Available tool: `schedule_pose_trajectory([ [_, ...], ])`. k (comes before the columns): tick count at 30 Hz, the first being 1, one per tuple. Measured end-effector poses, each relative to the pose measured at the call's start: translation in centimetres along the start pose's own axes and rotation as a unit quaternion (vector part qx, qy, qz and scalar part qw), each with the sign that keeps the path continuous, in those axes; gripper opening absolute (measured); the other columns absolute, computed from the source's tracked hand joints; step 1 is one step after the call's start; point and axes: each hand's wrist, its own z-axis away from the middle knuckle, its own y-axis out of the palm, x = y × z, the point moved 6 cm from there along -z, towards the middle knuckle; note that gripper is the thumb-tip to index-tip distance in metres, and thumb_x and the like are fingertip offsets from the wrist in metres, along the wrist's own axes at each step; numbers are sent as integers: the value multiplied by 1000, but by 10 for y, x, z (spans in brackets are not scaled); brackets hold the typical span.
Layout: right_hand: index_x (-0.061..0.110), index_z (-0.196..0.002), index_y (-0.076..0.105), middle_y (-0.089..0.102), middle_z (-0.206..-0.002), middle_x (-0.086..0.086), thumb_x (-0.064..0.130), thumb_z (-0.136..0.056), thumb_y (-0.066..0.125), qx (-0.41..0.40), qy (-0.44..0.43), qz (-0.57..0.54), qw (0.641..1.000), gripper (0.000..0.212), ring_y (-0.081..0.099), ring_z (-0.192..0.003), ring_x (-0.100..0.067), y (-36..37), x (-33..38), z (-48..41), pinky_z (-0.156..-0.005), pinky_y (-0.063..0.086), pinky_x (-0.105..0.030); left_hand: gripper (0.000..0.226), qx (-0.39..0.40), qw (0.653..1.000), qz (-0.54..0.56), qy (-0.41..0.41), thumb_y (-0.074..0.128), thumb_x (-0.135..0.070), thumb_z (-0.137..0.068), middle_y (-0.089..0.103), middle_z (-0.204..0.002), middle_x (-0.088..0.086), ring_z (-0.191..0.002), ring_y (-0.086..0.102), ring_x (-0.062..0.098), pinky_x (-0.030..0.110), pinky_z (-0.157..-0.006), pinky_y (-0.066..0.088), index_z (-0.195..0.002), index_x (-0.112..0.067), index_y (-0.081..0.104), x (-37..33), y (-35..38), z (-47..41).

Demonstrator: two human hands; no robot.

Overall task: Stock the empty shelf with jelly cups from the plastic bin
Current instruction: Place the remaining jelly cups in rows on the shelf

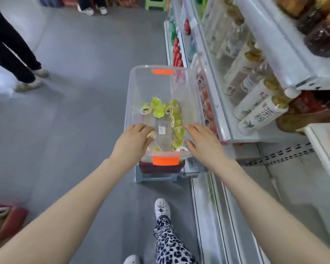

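left hand (132,142) – i am laying it on the near left edge of the bin (139,86), fingers loose, gripping nothing | right hand (203,144) – i am resting it at the near right edge, fingers straight and apart | jelly cups (158,111) – lying inside the bin, on a stool (154,178)

A clear rectangular plastic bin with orange handles (139,82) sits on a small light-blue stool (154,177) on the grey floor (84,73), just beside a white shop shelf (217,103) of pale bottles (259,115). Yellow-green jelly cups (158,111) lie loose in it. The left hand (131,141) and right hand (204,143) reach over its near side rims, thumbs inward; whether the fingers (193,128) grip the walls is unclear.
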Motion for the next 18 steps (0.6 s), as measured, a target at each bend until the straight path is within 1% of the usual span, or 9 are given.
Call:
schedule_pose_trajectory([
  [2, 9, -138, 48, 56, -129, -14, 14, -90, 58, 72, 19, 1, 997, 50, 52, -116, -35, 27, -14, -40, -97, 42, -41, 30, 16, 999, 7, -32, 65, -17, -89, 64, -110, 10, -96, 58, 36, 44, -83, 51, -119, -11, 64, 13, 14, -20],
  [3, 8, -138, 47, 56, -128, -15, 12, -90, 55, 114, 37, 6, 993, 49, 52, -116, -36, 44, -21, -59, -93, 43, -41, 31, 24, 999, 12, -45, 66, -17, -89, 64, -110, 11, -97, 58, 37, 44, -84, 51, -120, -10, 64, 19, 21, -29],
  [5, 4, -129, 48, 58, -120, -18, 6, -88, 49, 198, 72, 18, 977, 41, 56, -112, -37, 78, -32, -91, -82, 45, -39, 33, 41, 997, 20, -63, 67, -15, -88, 63, -111, 12, -99, 58, 37, 45, -85, 51, -121, -9, 64, 27, 33, -43],
  [6, 2, -125, 49, 59, -118, -20, 2, -87, 46, 234, 79, 35, 968, 38, 57, -111, -38, 93, -34, -104, -82, 46, -39, 34, 49, 996, 20, -70, 66, -15, -89, 63, -112, 12, -100, 57, 37, 44, -86, 49, -122, -9, 63, 29, 38, -49],
  [8, 1, -126, 49, 58, -126, -19, 0, -92, 44, 300, 84, 90, 946, 35, 55, -117, -36, 121, -39, -124, -91, 46, -37, 35, 72, 993, 18, -87, 63, -17, -91, 61, -117, 12, -105, 54, 35, 44, -88, 47, -125, -10, 61, 34, 48, -59],
  [10, 3, -134, 47, 53, -136, -16, 5, -97, 43, 347, 99, 131, 923, 37, 52, -126, -31, 142, -44, -137, -100, 42, -36, 34, 99, 990, 9, -95, 60, -19, -93, 58, -119, 10, -108, 52, 34, 44, -90, 47, -125, -11, 59, 37, 59, -68],
  [12, 4, -140, 39, 49, -141, -19, 7, -98, 43, 373, 128, 122, 911, 43, 46, -130, -34, 162, -52, -143, -104, 39, -40, 33, 135, 985, -5, -106, 56, -22, -95, 55, -123, 9, -111, 49, 33, 44, -93, 45, -127, -12, 57, 40, 72, -73],
  [14, 4, -139, 36, 49, -137, -24, 6, -96, 45, 374, 145, 84, 912, 45, 45, -127, -39, 171, -54, -147, -101, 40, -42, 35, 175, 977, -23, -121, 52, -24, -97, 51, -127, 8, -114, 46, 32, 41, -94, 43, -130, -14, 52, 45, 84, -78],
  [18, 5, -125, 49, 60, -124, -22, 7, -93, 51, 352, 108, 55, 928, 32, 56, -115, -38, 175, -57, -150, -90, 46, -39, 36, 255, 955, -65, -137, 52, -21, -97, 45, -132, 8, -115, 46, 29, 32, -93, 37, -132, -15, 46, 53, 113, -97],
])
